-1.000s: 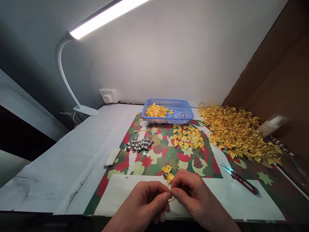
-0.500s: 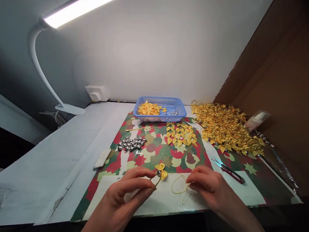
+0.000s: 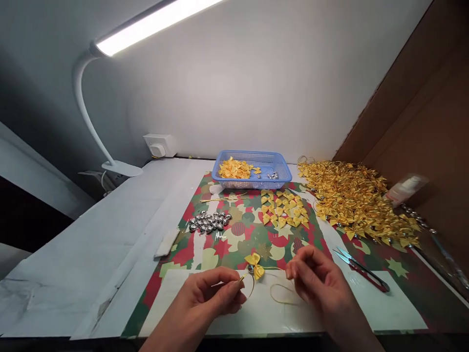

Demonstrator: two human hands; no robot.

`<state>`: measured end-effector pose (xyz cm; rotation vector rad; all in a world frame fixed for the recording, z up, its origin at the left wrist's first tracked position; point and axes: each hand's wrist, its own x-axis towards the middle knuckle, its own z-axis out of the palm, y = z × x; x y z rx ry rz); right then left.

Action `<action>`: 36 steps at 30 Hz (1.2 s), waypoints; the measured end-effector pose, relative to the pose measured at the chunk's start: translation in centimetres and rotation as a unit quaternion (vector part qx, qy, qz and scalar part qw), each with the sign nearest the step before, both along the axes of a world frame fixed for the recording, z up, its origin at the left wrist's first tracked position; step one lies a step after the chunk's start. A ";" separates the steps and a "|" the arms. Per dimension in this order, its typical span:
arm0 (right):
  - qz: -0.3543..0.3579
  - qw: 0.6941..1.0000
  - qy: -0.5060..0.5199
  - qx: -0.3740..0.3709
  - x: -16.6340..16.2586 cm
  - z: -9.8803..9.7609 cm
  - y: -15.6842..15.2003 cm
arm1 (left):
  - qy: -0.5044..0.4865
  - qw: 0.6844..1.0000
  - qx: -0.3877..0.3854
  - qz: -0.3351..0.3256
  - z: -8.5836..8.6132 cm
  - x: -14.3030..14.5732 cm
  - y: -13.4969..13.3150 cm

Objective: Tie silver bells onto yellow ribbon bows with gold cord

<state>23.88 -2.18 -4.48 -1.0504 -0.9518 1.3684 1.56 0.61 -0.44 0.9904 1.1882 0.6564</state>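
Observation:
My left hand (image 3: 214, 297) pinches one end of a thin gold cord (image 3: 279, 295) near the table's front edge. My right hand (image 3: 317, 281) pinches the other stretch of that cord, which curls into a loop between the hands. A small yellow ribbon bow (image 3: 254, 264) with a tiny silver bell under it hangs on the cord, just above and between my hands. Both hands hover over a white sheet (image 3: 370, 305) lying on the patterned paper.
A pile of silver bells (image 3: 209, 221) lies left of centre, loose yellow bows (image 3: 283, 209) in the middle, a blue basket (image 3: 252, 169) behind them. A big heap of finished gold bows (image 3: 361, 203) fills the right. Red-handled snips (image 3: 362, 275) lie right of my right hand. A desk lamp (image 3: 110, 98) stands at the left.
From pressed together a second ago, my hands drew apart, pulling the cord out into a loop; they have since come a little closer. The view has shifted slightly.

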 end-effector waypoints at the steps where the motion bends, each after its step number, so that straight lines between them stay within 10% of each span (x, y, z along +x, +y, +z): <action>1: -0.004 0.999 0.051 -0.016 -0.3 0.0 0.4 | -0.002 1.000 -0.002 -0.008 -0.2 0.0 0.2; 13: 0.060 0.997 0.032 -0.041 -2.7 0.7 1.0 | 0.003 0.991 0.068 -0.111 -0.8 0.3 2.1; 20: -0.104 0.978 0.182 -0.017 -0.8 0.7 0.8 | 0.014 0.993 0.076 -0.095 -0.8 -0.8 2.4; 26: -0.189 0.977 0.091 -0.034 0.9 0.5 0.6 | -0.007 0.994 0.033 -0.102 0.0 -1.3 3.0; 36: 0.046 0.989 -0.139 0.013 -4.1 0.4 0.5 | -0.042 0.991 -0.010 -0.127 -0.3 -0.7 2.4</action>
